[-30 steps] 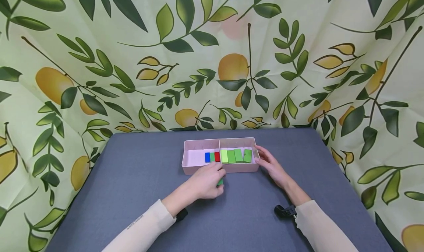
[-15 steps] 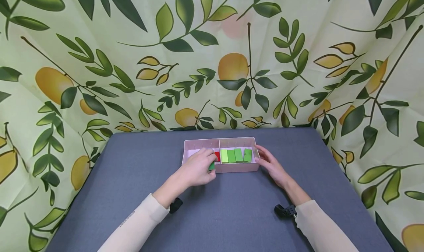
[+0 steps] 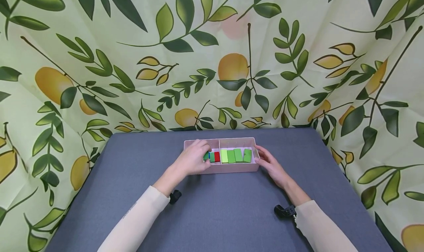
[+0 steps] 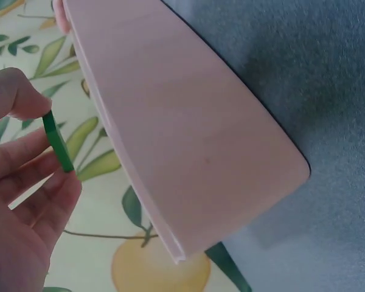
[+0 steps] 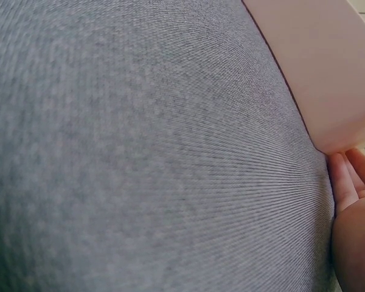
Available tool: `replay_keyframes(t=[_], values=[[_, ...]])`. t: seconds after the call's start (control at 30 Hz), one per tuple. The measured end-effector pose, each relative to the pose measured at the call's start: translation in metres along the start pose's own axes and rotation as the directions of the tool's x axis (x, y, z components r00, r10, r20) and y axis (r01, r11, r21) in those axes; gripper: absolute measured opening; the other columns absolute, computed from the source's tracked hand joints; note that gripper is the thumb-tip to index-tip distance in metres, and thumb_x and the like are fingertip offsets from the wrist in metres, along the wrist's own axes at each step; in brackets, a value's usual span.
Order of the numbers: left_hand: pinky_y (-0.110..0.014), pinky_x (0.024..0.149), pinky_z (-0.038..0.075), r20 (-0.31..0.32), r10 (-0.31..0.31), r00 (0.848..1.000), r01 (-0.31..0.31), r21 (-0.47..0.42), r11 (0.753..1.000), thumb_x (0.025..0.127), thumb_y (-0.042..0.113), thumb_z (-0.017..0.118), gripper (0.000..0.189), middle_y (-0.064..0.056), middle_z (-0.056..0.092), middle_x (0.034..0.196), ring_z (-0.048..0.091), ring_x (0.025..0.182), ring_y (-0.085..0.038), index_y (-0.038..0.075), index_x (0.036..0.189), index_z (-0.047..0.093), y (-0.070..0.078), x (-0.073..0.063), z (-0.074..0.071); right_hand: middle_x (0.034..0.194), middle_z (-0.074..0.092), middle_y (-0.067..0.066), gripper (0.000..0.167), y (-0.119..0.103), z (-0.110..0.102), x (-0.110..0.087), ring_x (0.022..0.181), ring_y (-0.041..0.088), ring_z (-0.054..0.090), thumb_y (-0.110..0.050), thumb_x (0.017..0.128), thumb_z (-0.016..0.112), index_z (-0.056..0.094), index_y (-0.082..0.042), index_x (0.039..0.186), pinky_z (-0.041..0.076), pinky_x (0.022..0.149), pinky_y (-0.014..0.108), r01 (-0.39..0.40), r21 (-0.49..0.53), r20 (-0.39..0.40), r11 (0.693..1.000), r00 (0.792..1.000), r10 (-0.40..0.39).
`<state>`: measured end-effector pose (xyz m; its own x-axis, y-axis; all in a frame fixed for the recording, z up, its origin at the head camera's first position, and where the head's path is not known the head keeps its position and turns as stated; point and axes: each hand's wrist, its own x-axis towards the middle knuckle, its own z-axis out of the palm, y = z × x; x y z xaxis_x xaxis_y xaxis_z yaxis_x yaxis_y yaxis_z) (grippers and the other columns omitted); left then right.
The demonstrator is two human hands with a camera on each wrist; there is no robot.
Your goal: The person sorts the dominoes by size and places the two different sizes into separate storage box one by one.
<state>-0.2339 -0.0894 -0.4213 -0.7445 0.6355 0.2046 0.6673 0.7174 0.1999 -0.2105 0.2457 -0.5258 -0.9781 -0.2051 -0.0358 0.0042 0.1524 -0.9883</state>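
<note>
A pink two-compartment box [image 3: 238,167] lies on the table. My left hand [image 3: 194,158] is over its left compartment and pinches a thin green rectangular tile [image 4: 58,141] between thumb and fingertips. Right of that tile in the head view, a green tile [image 3: 212,157] and a red tile [image 3: 217,156] lie side by side; a blue one is mostly hidden by the hand. The right compartment holds a light green tile [image 3: 224,156] and several green tiles [image 3: 238,156] in a row. My right hand [image 3: 273,167] touches the box's right end with relaxed fingers, also seen low in the right wrist view.
A dark grey-blue cloth [image 3: 232,215] covers the table. Behind and at both sides hangs a curtain [image 3: 126,79] printed with leaves and fruit. The box's divider [image 3: 219,150] separates its two compartments. Black wrist straps show below both hands.
My left hand has moved from the box's front near the divider, up and left over the left compartment, carrying the green tile. The right hand and the box have stayed in place.
</note>
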Motion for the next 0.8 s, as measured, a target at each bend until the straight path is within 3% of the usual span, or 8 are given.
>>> replay_keyframes(t=[0.33,0.53,0.8], values=[[-0.038,0.092,0.049,0.072,-0.130,0.989,0.131,-0.013,0.991,0.087,0.018,0.075,0.031,-0.005,0.063,0.113,0.053,0.104,-0.022,0.005,0.114,0.071,-0.019,0.009,0.011,0.161,0.025,0.026,0.062,-0.002,0.001,-0.001,0.147,0.044,0.024,-0.025,0.107,0.053,0.026,-0.013,0.161,0.013,0.117,0.065,-0.009,-0.004,-0.003,1.000,1.000,0.009],[-0.039,0.091,0.049,0.099,-0.161,0.982,0.166,-0.045,0.985,0.086,0.017,0.073,0.031,-0.005,0.064,0.114,0.053,0.105,-0.023,0.004,0.114,0.071,-0.025,0.013,0.017,0.161,0.024,0.026,0.062,-0.003,0.001,-0.002,0.148,0.043,0.022,-0.026,0.107,0.053,0.026,-0.013,0.161,0.012,0.117,0.065,-0.017,-0.003,-0.005,1.000,1.000,0.017],[-0.040,0.098,0.048,0.173,-0.187,0.967,0.194,-0.025,0.981,0.087,0.016,0.074,0.030,-0.006,0.064,0.112,0.055,0.107,-0.024,0.006,0.115,0.072,-0.031,0.021,0.026,0.161,0.026,0.026,0.062,-0.001,0.000,-0.001,0.147,0.043,0.024,-0.024,0.107,0.054,0.026,-0.012,0.161,0.014,0.117,0.064,-0.005,-0.008,-0.006,1.000,1.000,0.005]])
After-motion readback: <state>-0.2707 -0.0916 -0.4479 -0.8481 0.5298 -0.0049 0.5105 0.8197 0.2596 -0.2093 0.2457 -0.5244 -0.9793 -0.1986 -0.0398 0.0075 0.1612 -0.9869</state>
